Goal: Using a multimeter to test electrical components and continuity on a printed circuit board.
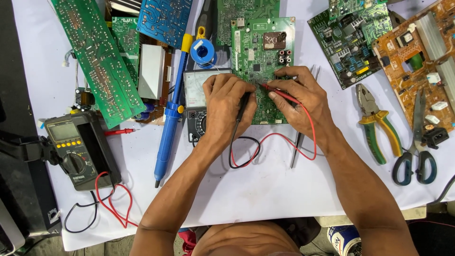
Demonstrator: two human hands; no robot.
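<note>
Probing a green circuit board [263, 71] with two test leads.
Left hand [226, 102] is clenched around the black probe [242, 105], right hand [303, 99] pinches the red probe [279, 93]; the board lies mid-counter [265, 189], beside a meter [196, 102].

Both hands, left hand [226, 105] & right hand [299, 98], bare; forearms unsleeved, no gloves.

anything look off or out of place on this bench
Nothing looks damaged or spilled. The bench is crowded: the blue desoldering pump lies partly over the analog meter, and tweezers sit under the right hand. Both hands hold probes on the green circuit board.
</note>
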